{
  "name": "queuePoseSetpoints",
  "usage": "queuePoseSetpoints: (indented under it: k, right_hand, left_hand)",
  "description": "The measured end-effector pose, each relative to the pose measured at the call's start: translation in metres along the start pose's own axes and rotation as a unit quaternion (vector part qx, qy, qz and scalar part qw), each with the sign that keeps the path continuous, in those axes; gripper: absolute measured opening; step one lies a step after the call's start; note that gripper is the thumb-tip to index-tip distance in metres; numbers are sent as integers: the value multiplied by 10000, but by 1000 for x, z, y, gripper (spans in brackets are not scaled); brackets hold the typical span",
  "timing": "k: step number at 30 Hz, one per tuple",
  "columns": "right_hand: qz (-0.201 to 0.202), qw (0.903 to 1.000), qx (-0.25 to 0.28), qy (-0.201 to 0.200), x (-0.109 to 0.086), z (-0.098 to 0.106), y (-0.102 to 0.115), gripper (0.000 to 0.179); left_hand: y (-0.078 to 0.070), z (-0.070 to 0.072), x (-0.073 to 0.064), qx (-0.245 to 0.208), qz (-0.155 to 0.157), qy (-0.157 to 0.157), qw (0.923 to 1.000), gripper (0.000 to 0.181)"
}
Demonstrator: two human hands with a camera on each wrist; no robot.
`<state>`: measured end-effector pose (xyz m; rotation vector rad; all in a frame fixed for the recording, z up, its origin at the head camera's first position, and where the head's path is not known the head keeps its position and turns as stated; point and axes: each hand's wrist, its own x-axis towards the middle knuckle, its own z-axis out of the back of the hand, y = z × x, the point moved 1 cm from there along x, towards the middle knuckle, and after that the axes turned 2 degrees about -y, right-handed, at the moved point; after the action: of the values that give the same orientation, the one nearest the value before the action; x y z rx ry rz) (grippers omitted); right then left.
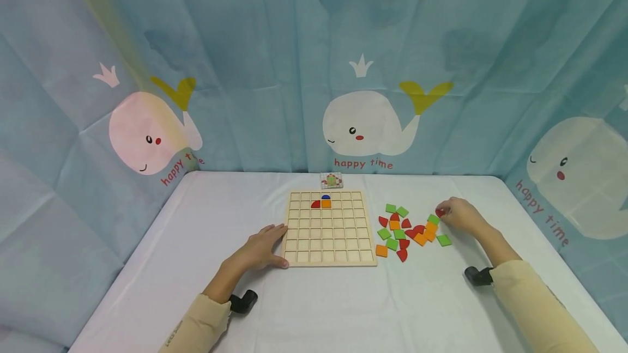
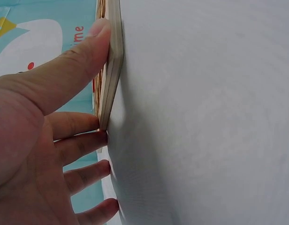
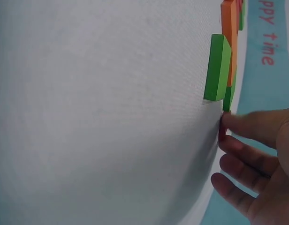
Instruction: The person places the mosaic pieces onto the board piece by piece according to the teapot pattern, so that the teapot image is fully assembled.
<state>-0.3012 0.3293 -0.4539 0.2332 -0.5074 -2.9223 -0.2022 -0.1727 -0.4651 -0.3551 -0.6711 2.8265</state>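
Note:
My left hand rests at the left side of a wooden grid board. Its thumb lies on the near corner, and the spread fingertips touch the side edge and the cloth in the left wrist view. In the board's upper rows sit a red quarter-circle tile, an orange square tile and a blue half-round tile. At the far right of the loose tiles, my right hand pinches a red tile between thumb and index finger, low at the cloth. Fingers partly hide that tile's shape.
Loose green, orange and red tiles are scattered right of the board, some overlapping. A green tile lies close to my right hand. Behind the board is a small pattern card. A whale-print curtain borders the white table.

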Motion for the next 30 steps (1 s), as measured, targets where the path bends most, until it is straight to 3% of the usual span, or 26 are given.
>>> queuePoseSetpoints:
  k: [6, 11, 17, 25, 30]
  right_hand:
    - [-113, 9999, 18, -71, 1, 1, 0, 32]
    - [165, 9996, 1, -230, 2, -1, 2, 27]
    - [188, 9998, 68, -83, 3, -2, 2, 25]
    - [-197, 9996, 96, 167, 4, 1, -3, 31]
    - [-23, 9998, 145, 133, 4, 0, -4, 30]
  left_hand:
    - [-1, 1, 1, 17, -9, 16, 10000, 95]
    - [0, 1, 1, 6, 13, 22, 10000, 95]
    - [0, 0, 1, -27, 26, 6, 10000, 95]
    - [-1, 2, 0, 6, -38, -10, 10000, 95]
    - [0, 1, 0, -3, -20, 3, 10000, 95]
